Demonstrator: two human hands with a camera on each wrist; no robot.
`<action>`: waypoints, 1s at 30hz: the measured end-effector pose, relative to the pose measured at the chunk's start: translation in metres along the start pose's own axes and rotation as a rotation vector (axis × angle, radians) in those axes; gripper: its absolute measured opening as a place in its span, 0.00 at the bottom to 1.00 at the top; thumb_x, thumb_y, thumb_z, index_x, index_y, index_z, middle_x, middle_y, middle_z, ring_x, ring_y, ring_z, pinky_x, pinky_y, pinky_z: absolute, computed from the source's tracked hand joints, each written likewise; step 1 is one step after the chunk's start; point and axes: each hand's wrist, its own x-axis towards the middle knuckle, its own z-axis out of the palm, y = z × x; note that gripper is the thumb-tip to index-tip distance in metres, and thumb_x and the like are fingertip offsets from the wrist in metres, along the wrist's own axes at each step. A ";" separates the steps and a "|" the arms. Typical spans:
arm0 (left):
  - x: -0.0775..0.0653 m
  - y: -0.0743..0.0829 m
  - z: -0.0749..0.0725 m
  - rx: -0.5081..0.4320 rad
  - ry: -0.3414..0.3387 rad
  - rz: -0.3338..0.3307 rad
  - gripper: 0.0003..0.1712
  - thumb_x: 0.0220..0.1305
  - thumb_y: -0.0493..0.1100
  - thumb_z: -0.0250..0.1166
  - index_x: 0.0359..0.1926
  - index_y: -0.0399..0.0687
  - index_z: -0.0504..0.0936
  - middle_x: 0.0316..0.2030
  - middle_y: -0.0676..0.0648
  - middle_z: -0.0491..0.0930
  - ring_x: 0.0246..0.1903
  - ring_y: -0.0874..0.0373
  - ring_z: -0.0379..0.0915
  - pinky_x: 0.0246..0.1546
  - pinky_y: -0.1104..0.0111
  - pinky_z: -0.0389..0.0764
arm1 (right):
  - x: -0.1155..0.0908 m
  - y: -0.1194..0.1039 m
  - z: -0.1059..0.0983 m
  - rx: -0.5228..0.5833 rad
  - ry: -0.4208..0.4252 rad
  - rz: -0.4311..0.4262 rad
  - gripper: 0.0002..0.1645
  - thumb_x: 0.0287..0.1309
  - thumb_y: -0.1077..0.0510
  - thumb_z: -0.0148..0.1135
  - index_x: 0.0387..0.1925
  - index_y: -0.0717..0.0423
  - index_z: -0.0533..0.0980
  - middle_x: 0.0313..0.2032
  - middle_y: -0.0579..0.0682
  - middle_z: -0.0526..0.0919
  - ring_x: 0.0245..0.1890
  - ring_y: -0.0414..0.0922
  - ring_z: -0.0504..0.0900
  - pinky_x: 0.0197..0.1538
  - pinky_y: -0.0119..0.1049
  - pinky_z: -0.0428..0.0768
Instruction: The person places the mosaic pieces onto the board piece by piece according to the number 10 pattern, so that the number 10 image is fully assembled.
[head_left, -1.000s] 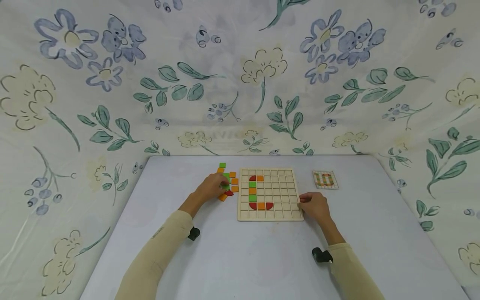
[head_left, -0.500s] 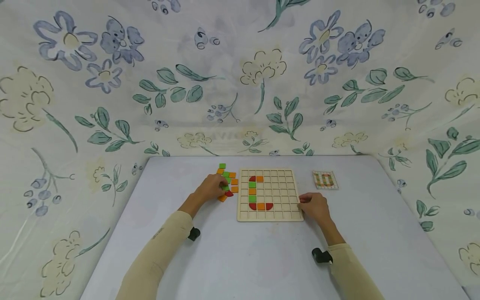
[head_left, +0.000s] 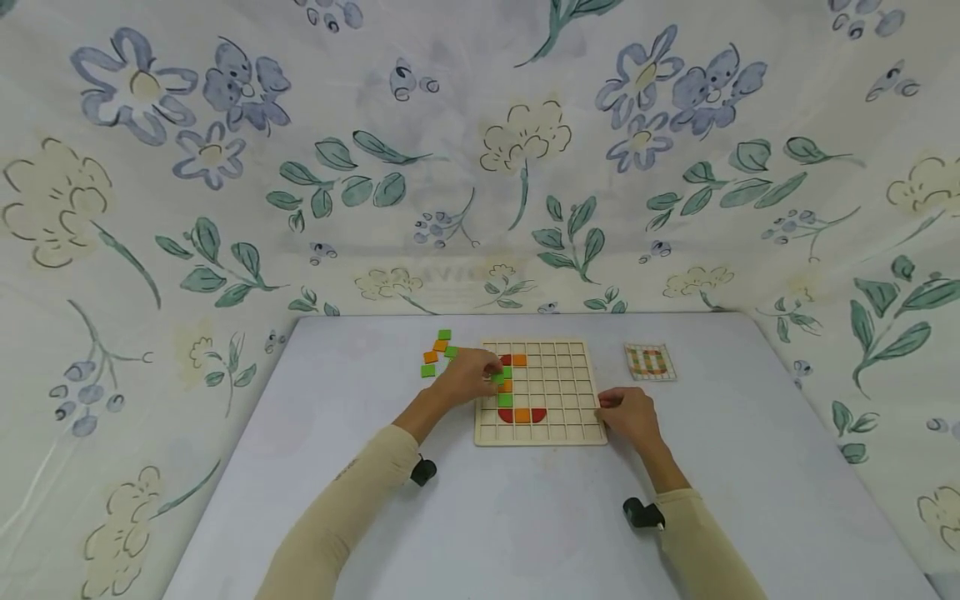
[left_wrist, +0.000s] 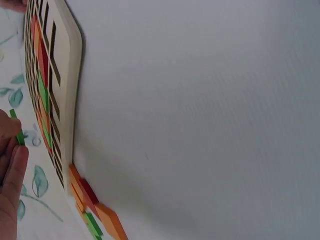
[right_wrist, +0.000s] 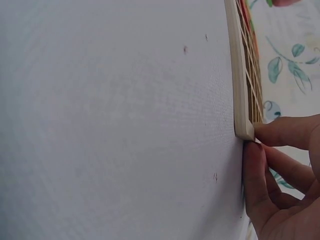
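Note:
My left hand (head_left: 467,377) pinches a green square tile (left_wrist: 20,137) above the left part of a wooden grid board (head_left: 558,392). Orange and green squares and red rounded pieces sit in the board's cells in a C shape, partly behind that hand. At the board's right edge my right hand (head_left: 630,413) grips the rim, near the corner; in the right wrist view the thumb (right_wrist: 282,132) lies on top and a finger rests against the side. One red rounded piece (head_left: 538,415) ends the bottom row.
Loose green and orange tiles (head_left: 440,345) lie left of the board, some hidden by the left hand; the left wrist view shows a red piece (left_wrist: 89,192) among them. A small patterned card (head_left: 651,362) lies right of the board. Floral cloth (head_left: 480,183) hangs behind the white table.
My left hand has moved right from the loose tiles to over the board, carrying a green tile. The right hand stays at the board's right edge.

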 end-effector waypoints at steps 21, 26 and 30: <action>0.016 0.037 0.045 0.050 -0.083 0.108 0.12 0.57 0.37 0.71 0.43 0.40 0.85 0.37 0.49 0.82 0.36 0.59 0.74 0.42 0.70 0.77 | 0.002 0.001 0.000 0.008 -0.006 0.009 0.14 0.48 0.61 0.70 0.39 0.62 0.84 0.31 0.49 0.85 0.31 0.44 0.81 0.30 0.35 0.77; 0.018 0.038 0.046 0.053 -0.102 0.149 0.10 0.61 0.36 0.68 0.44 0.40 0.86 0.41 0.48 0.83 0.42 0.57 0.76 0.47 0.68 0.77 | 0.002 0.001 -0.001 0.013 -0.005 0.018 0.14 0.48 0.61 0.70 0.40 0.62 0.84 0.31 0.50 0.85 0.31 0.45 0.81 0.30 0.35 0.78; 0.018 0.038 0.046 0.060 -0.090 0.230 0.07 0.61 0.35 0.68 0.40 0.39 0.88 0.37 0.47 0.83 0.41 0.54 0.77 0.45 0.68 0.78 | 0.001 0.001 -0.001 0.011 -0.006 0.015 0.14 0.49 0.61 0.70 0.40 0.62 0.84 0.31 0.50 0.85 0.31 0.45 0.81 0.31 0.36 0.78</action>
